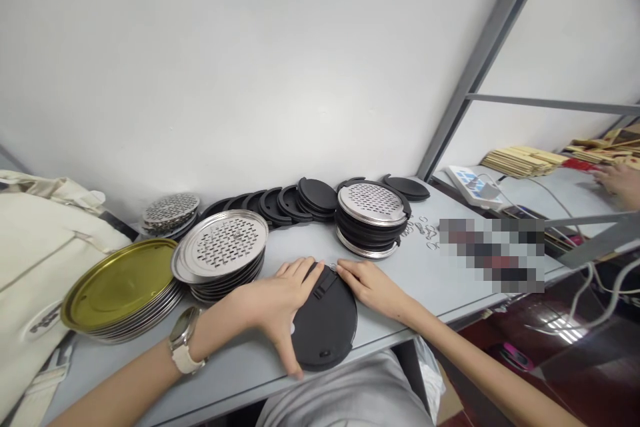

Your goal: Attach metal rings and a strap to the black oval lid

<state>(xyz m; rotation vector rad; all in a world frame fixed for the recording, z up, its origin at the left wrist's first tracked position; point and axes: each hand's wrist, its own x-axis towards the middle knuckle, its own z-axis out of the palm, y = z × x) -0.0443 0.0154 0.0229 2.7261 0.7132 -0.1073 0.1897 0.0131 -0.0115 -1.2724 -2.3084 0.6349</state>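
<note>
A round black plastic disc [327, 327] lies flat on the table in front of me, with a raised clip-like part near its far edge. My left hand [270, 303] is spread along the disc's left side, thumb at the near left rim and fingers on the far rim, holding it. At the far right rim, my right hand [367, 287] has its fingers closed on a small metal ring [333, 267], partly hidden by the fingertips. Just beyond stands a stack of black discs topped by a perforated metal grater plate [373, 203].
Left are a stack of grater plates [233, 247], gold-coloured round lids [123, 283] and a cream bag [40, 267]. Black discs [273, 205] line the wall. Loose rings [429, 232] lie right. Beyond a metal post [480, 73] are wooden pieces [523, 160] and another person's hand [620, 181].
</note>
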